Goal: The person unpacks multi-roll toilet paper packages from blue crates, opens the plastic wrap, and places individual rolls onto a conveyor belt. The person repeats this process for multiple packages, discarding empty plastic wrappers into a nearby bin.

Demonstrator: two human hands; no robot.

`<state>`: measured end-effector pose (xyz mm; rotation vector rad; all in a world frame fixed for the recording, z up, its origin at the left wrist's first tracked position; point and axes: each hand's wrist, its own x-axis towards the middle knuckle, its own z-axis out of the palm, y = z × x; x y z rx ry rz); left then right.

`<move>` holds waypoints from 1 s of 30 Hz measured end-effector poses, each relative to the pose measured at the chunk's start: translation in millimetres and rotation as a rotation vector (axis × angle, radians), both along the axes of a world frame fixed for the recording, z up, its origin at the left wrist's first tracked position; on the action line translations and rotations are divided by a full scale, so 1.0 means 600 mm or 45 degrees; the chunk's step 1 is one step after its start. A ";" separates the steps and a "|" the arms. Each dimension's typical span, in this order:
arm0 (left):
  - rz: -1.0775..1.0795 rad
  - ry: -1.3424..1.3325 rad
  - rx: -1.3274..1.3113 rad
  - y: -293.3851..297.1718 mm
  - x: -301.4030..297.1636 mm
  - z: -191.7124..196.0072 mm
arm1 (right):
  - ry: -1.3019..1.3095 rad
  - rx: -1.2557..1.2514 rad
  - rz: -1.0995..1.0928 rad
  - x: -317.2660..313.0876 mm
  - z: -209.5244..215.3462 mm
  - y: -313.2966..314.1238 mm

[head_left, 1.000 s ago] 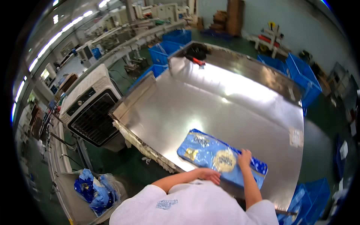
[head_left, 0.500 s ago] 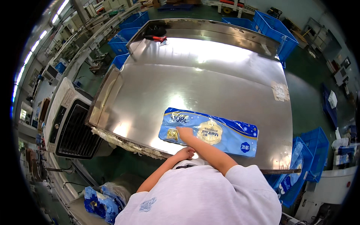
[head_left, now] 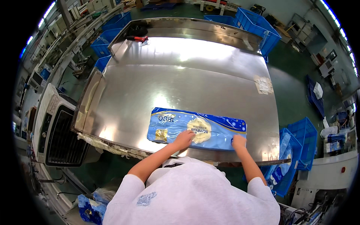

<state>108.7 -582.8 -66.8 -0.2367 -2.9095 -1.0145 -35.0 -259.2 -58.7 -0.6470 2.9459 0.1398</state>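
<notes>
Two bare hands work a long, soft-looking blue package (head_left: 217, 129) on a metal-topped table (head_left: 127, 90), the package lying flat directly under and just beyond both hands, close to the table's near edge. The left hand (head_left: 183, 138) rests with curled fingers on the near side, beside a cream scalloped label (head_left: 200, 129); the right hand (head_left: 239, 142) is bent over the near corner of the right end. Whether either is pinching the glossy film or merely pressing on it cannot be told, as the fingertips are hidden. The spacing of the hands, one near mid-length and one at the end, looks suited to steadying a long, yielding pack, and its place by the edge likely spares the person a stretch. The long axis runs left to right, roughly along the line joining the hands, the right end slightly nearer the body. The printing faces up but stands upside down to the person, with a darker blue band along the side away from the hands and a gold square (head_left: 161, 134) left of the left hand. Far beyond the left hand lies a red-handled tool (head_left: 140, 38); outward of the right hand, past the table, stands a blue crate (head_left: 303, 138).
</notes>
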 end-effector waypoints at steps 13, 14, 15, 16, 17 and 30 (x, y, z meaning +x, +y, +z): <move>-0.033 0.382 -0.422 0.052 -0.078 0.028 | 0.133 -0.167 0.806 -0.066 -0.040 -0.282; -0.087 0.184 -0.408 0.047 -0.067 0.046 | 0.013 -0.320 0.815 -0.082 -0.033 -0.283; -0.138 -0.012 -0.381 0.045 -0.060 0.064 | -0.011 -0.213 0.772 -0.094 -0.015 -0.290; -0.188 -0.206 -0.351 0.043 -0.051 0.079 | -0.032 -0.107 0.729 -0.106 0.004 -0.298; -0.163 -0.186 -0.305 0.046 -0.033 0.086 | -0.059 0.002 0.681 -0.110 0.016 -0.303; -0.029 -0.490 0.150 0.042 0.135 0.274 | -0.177 -0.149 0.239 -0.264 -0.027 -0.365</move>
